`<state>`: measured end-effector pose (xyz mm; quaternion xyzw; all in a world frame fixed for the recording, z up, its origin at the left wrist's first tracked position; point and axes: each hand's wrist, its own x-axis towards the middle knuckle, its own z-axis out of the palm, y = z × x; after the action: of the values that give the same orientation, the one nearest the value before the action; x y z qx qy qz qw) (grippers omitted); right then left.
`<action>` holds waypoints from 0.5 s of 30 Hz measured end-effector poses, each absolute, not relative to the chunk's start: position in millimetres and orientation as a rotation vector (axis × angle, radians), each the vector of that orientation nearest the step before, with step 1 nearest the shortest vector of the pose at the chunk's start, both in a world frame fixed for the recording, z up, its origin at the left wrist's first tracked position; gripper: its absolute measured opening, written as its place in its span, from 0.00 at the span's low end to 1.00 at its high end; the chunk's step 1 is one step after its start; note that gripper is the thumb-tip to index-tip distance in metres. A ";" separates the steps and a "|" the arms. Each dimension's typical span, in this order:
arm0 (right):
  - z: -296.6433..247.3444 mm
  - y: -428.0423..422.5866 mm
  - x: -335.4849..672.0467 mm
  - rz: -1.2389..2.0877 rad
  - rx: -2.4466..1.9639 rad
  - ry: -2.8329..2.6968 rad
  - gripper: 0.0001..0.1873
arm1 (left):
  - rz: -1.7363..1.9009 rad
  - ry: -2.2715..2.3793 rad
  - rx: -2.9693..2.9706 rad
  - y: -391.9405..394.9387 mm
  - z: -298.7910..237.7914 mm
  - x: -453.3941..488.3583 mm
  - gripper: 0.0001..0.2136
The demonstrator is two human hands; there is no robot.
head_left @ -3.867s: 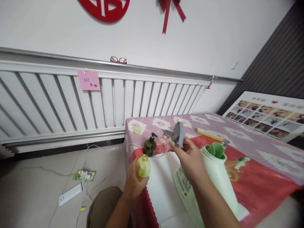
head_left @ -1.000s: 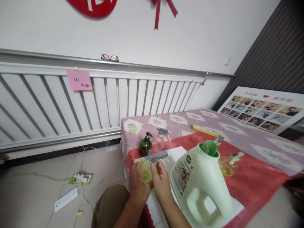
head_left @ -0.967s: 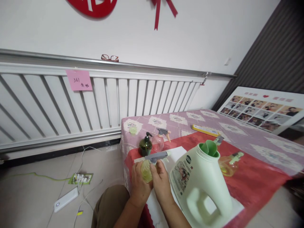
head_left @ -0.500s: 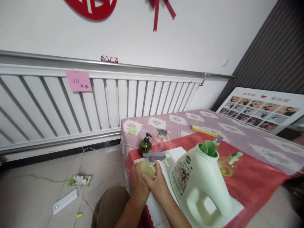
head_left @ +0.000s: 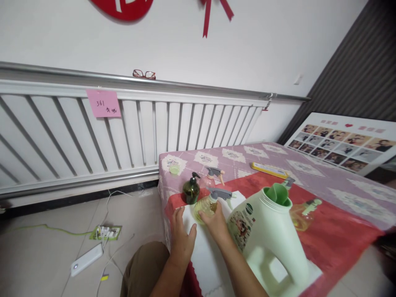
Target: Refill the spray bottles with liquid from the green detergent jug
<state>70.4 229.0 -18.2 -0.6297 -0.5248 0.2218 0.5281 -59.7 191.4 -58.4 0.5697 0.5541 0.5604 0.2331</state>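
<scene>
A clear spray bottle (head_left: 202, 208) with yellowish liquid and a grey trigger head is gripped by my right hand (head_left: 214, 222), fingers around its side. My left hand (head_left: 182, 235) is off the bottle, fingers apart, just left of it over the white sheet (head_left: 206, 260). Behind the held bottle stand a dark green pump bottle (head_left: 191, 190) and a pink spray bottle (head_left: 208, 181). To the right of my right arm is a large pale green detergent jug (head_left: 266, 231), its green-lined mouth uncovered.
Another spray bottle (head_left: 303, 216) with yellow liquid stands on the red cloth (head_left: 337, 222) beyond the jug. A yellow box (head_left: 269, 170) and a small pale green cap (head_left: 174, 169) lie on the patterned tablecloth (head_left: 216, 154). On the floor are a power strip (head_left: 107, 233) and cables.
My left hand has let go of the spray bottle and opened. My right hand has carried the bottle slightly forward and right, toward the pump bottle and pink bottle.
</scene>
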 end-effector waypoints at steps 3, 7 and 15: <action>-23.0 241.1 73.1 0.541 -1.506 -1.236 0.32 | 1.559 1.512 1.521 194.6 -56.9 -63.6 0.24; -28.6 251.6 71.7 0.550 -1.477 -1.232 0.34 | 1.553 1.514 1.515 195.8 -57.1 -64.2 0.21; -34.5 258.2 67.4 0.581 -1.417 -1.240 0.40 | 1.552 1.522 1.498 198.5 -56.0 -63.6 0.20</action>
<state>67.4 258.2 -34.5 -0.5992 -0.5245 0.2458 0.5527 -63.6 198.5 -56.0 0.5496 0.5586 0.5696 0.2480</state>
